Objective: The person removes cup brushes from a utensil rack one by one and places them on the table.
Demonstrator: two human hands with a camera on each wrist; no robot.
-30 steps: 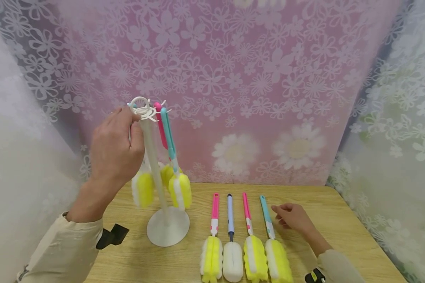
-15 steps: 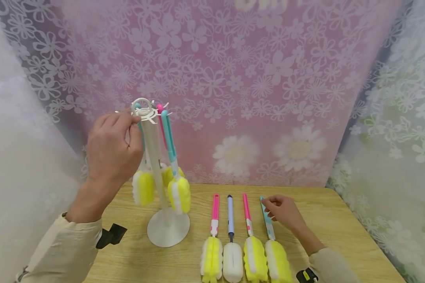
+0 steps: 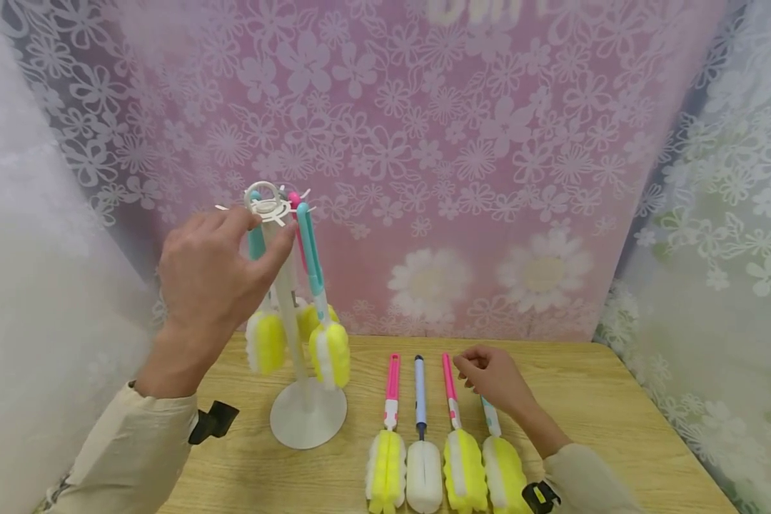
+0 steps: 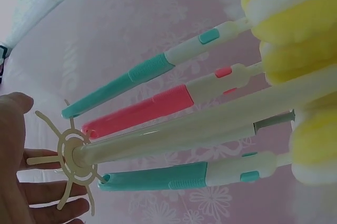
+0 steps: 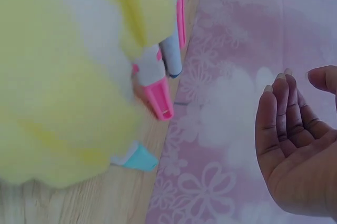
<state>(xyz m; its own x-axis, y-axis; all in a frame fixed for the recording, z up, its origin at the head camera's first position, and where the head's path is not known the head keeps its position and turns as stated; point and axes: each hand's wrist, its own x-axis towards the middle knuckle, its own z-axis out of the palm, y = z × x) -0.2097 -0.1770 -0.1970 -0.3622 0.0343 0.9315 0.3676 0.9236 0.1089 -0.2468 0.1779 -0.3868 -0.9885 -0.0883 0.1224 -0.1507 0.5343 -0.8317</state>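
A white rack (image 3: pixel 308 421) with a round base, a pole and a hooked top holds several hanging sponge brushes. Two have teal handles (image 4: pixel 116 88) and one a pink handle (image 4: pixel 142 114). My left hand (image 3: pixel 208 282) is at the hooked top (image 4: pixel 76 155), thumb spread away, its fingers behind the hooks in the left wrist view. Over the table my right hand (image 3: pixel 497 382) is loosely bent with nothing in it. Its fingertips are near the handle end of a pink brush (image 3: pixel 450 389), and it partly hides a teal brush (image 3: pixel 505 471) in the head view.
Left of those lie a lavender-handled brush (image 3: pixel 420 392) with a white head and another pink brush (image 3: pixel 392 385), in the same row on the wooden table (image 3: pixel 591 400). A pink floral curtain (image 3: pixel 424 178) hangs behind, with pale curtains (image 3: pixel 732 285) at the sides.
My right hand has moved left, from beside the teal brush across its handle toward the pink one. The left thumb has spread away from the fingers, and the rack's top has shifted slightly right.
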